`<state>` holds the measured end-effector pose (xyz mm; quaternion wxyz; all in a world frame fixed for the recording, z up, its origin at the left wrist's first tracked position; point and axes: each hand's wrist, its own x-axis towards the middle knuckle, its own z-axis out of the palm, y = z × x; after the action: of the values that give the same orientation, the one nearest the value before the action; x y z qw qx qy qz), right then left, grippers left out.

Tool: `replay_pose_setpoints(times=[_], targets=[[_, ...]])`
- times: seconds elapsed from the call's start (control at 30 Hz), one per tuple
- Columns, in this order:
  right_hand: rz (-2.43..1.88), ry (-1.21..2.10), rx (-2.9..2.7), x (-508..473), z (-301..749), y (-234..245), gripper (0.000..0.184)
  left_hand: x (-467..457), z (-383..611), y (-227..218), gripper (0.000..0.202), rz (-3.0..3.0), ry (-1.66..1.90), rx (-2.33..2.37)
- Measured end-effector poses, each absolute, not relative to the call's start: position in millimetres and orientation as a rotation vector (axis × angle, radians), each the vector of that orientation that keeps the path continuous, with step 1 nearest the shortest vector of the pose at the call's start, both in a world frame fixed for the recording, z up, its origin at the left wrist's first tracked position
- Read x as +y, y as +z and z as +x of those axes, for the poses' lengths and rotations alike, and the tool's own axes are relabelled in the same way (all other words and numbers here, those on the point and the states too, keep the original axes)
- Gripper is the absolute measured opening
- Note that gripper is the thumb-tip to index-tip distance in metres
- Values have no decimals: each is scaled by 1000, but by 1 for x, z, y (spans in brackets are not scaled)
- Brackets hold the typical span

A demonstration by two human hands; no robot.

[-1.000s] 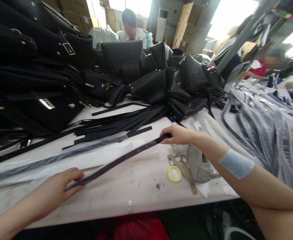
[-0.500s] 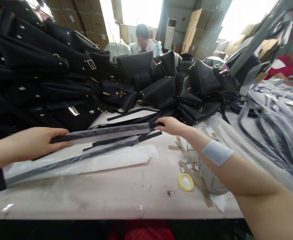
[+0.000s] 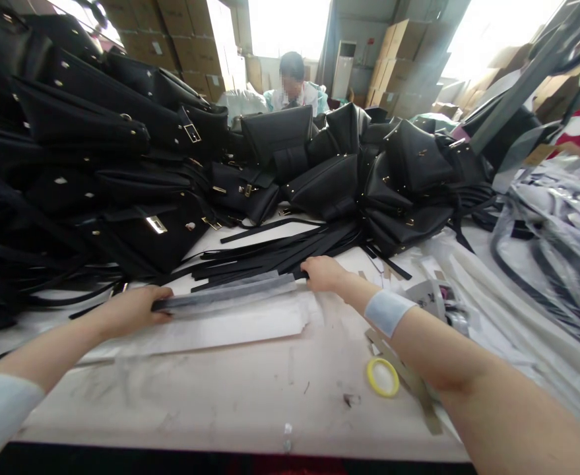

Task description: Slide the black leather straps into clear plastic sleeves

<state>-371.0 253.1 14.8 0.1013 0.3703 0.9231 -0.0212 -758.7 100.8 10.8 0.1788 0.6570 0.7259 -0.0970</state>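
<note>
My left hand (image 3: 138, 311) is closed round the left end of a black strap (image 3: 230, 294) with a translucent sleeve over most of its length. At the other end, my right hand (image 3: 322, 272) pinches the strap's bare black tip. The strap stretches almost level between both hands, just over a stack of white sheets (image 3: 250, 326); whether it touches them I cannot tell. Right behind it lies a bundle of loose black straps (image 3: 274, 254).
Black bags with metal fittings (image 3: 319, 185) are heaped at the back and left. A yellow tape ring (image 3: 383, 377), cardboard strips (image 3: 411, 386) and a tape dispenser (image 3: 438, 300) lie at right, beside wrapped straps (image 3: 547, 264). A person (image 3: 292, 86) sits beyond the bags.
Both hands have come down with the sleeved strap, now over the white sheets. My left hand has moved rightward, and the tape dispenser by my right forearm has come into sight.
</note>
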Motion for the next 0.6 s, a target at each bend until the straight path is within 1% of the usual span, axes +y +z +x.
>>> replay_pose_setpoints(times=[0.07,0.13,0.2,0.27,0.37,0.47,0.53,0.6], targets=[[1072,-57,2752,255,-366,23,29,99,-767,12,38,1892,-216,2091],[1042,-139,2765,256,-359,34,27,97,-774,14,44,1915,-155,2128],[1043,-397,2697,257,-352,48,24,94,-779,17,50,1865,-94,2153],[1038,-771,2543,257,-343,62,24,92,-783,23,53,1713,-75,2117],[964,-1225,2297,256,-327,79,30,90,-791,36,54,1473,-63,2030],[964,-1429,2140,258,-311,86,31,91,-799,48,50,1399,-41,2075],[1005,-1507,2061,260,-303,84,31,91,-801,51,45,1391,-58,2080],[1038,-1569,1986,262,-296,80,31,93,-800,50,46,1403,-72,2101]])
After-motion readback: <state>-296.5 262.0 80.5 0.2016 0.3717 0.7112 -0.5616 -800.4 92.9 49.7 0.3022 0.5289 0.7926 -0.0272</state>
